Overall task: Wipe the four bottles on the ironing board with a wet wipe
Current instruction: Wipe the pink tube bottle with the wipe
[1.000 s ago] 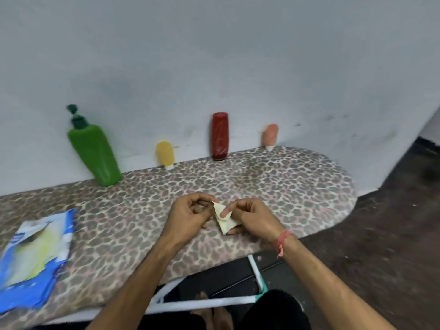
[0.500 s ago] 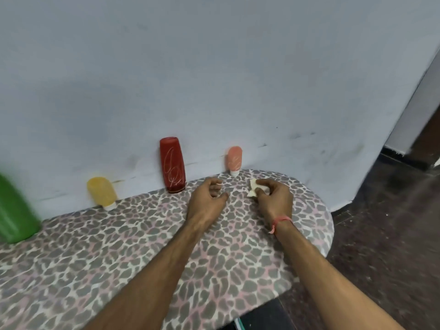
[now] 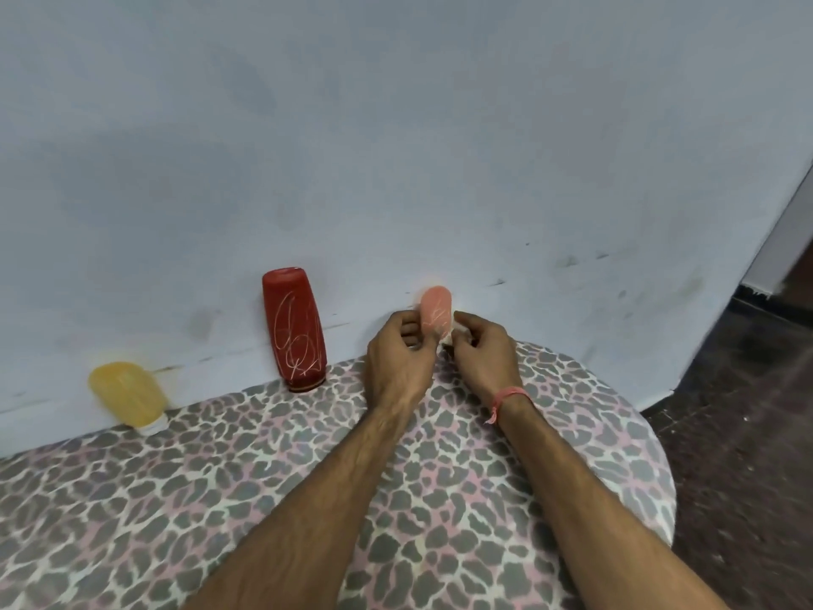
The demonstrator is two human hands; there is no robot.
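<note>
Both hands are at the far edge of the ironing board (image 3: 462,499), up against the wall (image 3: 396,147). The left hand (image 3: 402,358) has its fingers curled round the small pink bottle (image 3: 435,311), which stands on its cap by the wall. The right hand (image 3: 484,352) sits just beside the bottle on the other side, fingers curled in; a scrap of pale wet wipe (image 3: 449,339) peeks out between its fingertips and the bottle's base, so it seems to pinch the wipe, though most of the wipe is hidden. A pink thread bracelet (image 3: 506,400) is on the right wrist. To the left, the red bottle (image 3: 294,328) stands upside down on its cap, scribbled with pale lines. Further left the yellow bottle (image 3: 127,396) leans on its white cap against the wall. The fourth bottle is out of view
</note>
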